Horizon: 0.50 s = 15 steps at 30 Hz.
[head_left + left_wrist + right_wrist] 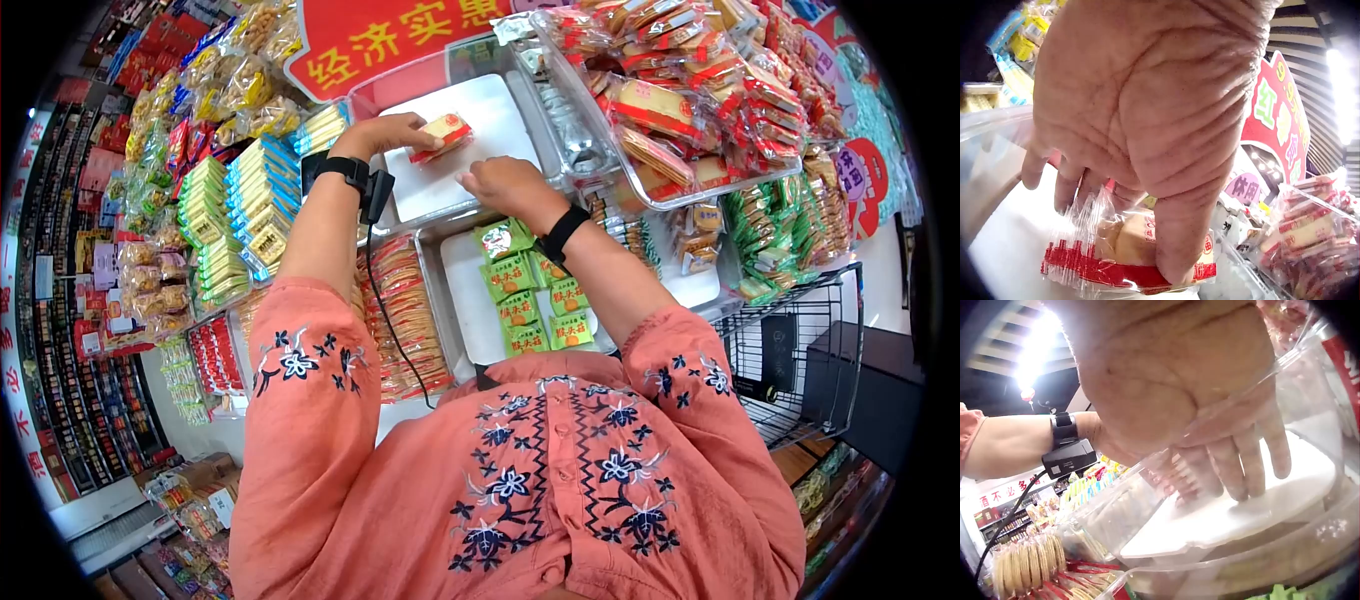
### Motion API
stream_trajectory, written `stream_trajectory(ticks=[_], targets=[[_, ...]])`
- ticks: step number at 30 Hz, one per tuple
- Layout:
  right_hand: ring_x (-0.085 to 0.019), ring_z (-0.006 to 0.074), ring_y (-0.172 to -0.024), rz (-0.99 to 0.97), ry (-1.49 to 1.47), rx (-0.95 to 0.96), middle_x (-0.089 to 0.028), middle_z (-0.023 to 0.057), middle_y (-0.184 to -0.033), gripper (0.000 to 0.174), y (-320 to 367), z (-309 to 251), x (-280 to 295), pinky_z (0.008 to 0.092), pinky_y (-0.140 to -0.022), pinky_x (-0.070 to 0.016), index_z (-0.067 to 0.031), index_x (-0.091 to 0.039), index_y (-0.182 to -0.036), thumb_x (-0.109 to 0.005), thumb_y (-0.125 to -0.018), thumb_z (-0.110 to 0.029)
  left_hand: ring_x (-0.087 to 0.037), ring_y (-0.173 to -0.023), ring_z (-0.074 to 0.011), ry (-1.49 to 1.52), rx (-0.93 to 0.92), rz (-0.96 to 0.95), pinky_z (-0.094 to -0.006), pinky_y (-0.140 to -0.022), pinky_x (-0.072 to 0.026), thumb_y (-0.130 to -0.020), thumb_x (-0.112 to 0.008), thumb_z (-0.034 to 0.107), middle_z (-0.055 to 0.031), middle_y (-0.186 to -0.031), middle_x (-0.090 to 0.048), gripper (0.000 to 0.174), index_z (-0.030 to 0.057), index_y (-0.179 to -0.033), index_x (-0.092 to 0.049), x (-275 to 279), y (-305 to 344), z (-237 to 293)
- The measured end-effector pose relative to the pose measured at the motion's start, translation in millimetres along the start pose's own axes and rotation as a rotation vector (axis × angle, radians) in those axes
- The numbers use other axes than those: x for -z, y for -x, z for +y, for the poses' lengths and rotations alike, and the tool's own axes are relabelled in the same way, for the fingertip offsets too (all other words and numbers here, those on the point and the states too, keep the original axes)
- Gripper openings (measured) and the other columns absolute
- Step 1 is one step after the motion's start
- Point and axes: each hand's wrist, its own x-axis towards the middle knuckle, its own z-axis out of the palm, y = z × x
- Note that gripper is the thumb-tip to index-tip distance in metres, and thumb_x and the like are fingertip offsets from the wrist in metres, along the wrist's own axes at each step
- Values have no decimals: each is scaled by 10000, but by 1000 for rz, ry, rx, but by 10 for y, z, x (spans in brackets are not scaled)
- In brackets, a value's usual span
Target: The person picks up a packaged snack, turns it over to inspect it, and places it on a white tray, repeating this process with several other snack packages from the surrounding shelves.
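Observation:
A clear-wrapped biscuit pack with a red band is pinched in my left hand, above the white liner of a clear bin. In the left wrist view the thumb of my left hand presses the front of the pack, with the fingers behind it. To the right of the pack, my right hand holds nothing; in the right wrist view the fingers of my right hand hang loosely over the white liner.
Green packets lie in the nearer bin. A raised tray of red-banded packs stands at the right, above a wire cart. Blue and green wafer packs are stacked at the left. A red sign stands behind.

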Motion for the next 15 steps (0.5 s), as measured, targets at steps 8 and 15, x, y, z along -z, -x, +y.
stream_trajectory(ticks=[8,15], targets=[[-697,381,-875,10,22,-24,-722,201,-909,524,-3,0,-31,498,-777,-535,-34,-738,-903,-431,-1002,-448,-561,-1214,-371,-283,11,267,-379,-1023,-444,-660,-805,595,-278,-1279,-578,997,-63,-1353,-518,-279,38,22],[-700,374,-847,-19,65,-74,-725,186,-863,550,26,-64,40,490,-774,-538,-32,-743,-864,-425,-1004,-458,-582,-1171,-393,-397,30,241,-416,-958,-495,-626,-814,537,-265,-1299,-534,891,-12,-1283,-567,-385,207,341]])
